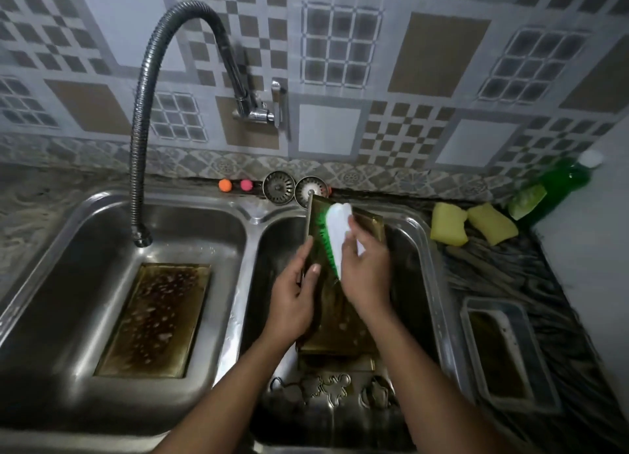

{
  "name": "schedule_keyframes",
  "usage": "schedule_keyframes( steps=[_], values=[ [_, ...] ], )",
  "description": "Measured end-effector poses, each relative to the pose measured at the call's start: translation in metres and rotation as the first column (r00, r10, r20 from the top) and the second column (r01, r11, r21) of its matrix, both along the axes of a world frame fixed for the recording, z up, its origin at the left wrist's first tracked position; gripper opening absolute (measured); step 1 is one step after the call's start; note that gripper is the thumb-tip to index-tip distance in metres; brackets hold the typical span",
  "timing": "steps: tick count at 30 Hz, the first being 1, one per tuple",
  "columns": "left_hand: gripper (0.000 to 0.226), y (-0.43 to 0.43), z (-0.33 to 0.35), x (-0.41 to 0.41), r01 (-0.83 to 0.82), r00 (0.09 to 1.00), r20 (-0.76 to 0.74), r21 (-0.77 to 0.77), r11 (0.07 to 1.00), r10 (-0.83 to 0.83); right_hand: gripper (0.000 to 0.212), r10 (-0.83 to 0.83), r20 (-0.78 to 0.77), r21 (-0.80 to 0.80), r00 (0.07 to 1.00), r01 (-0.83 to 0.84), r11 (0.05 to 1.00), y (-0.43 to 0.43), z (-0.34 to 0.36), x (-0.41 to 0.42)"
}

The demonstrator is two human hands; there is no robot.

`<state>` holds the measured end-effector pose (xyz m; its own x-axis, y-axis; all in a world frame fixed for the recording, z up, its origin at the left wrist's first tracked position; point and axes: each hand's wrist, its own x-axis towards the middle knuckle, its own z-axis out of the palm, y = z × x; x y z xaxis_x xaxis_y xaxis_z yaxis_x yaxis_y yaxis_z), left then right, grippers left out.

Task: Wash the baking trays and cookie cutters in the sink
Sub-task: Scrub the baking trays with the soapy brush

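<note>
Right basin (425,249): left fingers (306,251) round tray (340,331) edge, right fingers (355,239) round brush (338,223); cutters (335,390) seemingly against near wall.

Gripped by the right hand (366,273), the brush (338,232) has a smooth, glossy white plastic back and green bristles; the tray (340,331) under it is dull, brown-stained metal, wet. Around the grip, the sink (252,215) is brushed, shiny steel

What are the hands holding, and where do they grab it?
The left hand grips the tray by its left edge. The right hand holds the brush by its white back.
</note>
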<state>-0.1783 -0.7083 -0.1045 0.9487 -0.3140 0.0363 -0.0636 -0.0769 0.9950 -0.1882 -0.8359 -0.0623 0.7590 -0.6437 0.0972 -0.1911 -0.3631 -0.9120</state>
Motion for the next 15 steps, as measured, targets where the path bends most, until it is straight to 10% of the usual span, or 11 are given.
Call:
schedule_keyframes(
  steps=[10,15],
  values=[
    [0.047,0.004,0.002,0.000,-0.049,0.999,-0.020,-0.042,0.998,0.048,0.032,-0.124,-0.079,0.038,0.989,0.127,0.991,-0.019,-0.004,-0.007],
    [0.047,0.003,0.010,0.011,-0.079,0.997,-0.021,-0.071,0.994,0.078,0.032,0.109,0.014,0.003,0.994,-0.109,0.994,0.017,-0.006,-0.024]
  ],
)
